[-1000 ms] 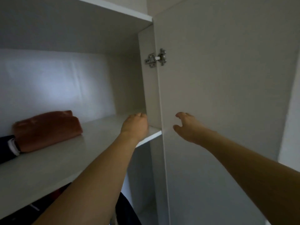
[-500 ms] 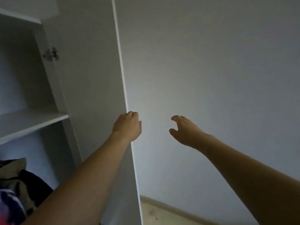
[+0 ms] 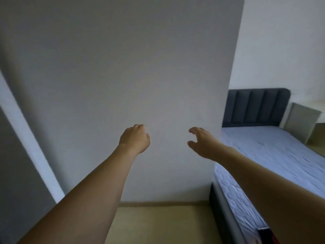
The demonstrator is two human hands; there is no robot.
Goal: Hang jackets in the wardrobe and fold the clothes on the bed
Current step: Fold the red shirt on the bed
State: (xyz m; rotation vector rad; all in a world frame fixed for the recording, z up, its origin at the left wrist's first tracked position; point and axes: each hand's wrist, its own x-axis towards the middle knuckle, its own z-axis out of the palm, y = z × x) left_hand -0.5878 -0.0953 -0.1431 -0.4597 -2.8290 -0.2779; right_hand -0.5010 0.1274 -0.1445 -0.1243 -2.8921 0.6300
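Bed (image 3: 274, 152): right side of the view, its long edge running from the lower right up toward the far wall; a pale quilted mattress with a light blue-grey sheet lies on a dark frame. No clothes show on the visible part of the mattress.
Wall (image 3: 123, 67): large plain grey surface filling the middle of the view, straight ahead of both arms; its right edge ends at a corner just beside the bed.
Wardrobe door edge (image 3: 26, 134): a pale slanted strip at the far left, with a darker grey panel below and left of it; the wardrobe's inside is out of view.
Floor (image 3: 158, 224): yellowish, at the bottom between the two forearms, meeting the wall at a thin skirting strip.
Headboard (image 3: 255, 107): dark, padded in upright channels, standing at the far end of the bed against the lighter far wall.
Bedside unit (image 3: 302, 120): pale, just right of the headboard, partly cut by the frame edge.
Left hand (image 3: 134, 139): stretched out in front of the wall, fingers curled inward, gripping nothing.
Right hand (image 3: 202, 142): stretched out level with the left and well apart from it, fingers and thumb loosely spread in a relaxed claw, holding nothing.
Dark object (image 3: 265, 235): at the bottom right by the mattress edge, black with a touch of red; too cropped to identify.
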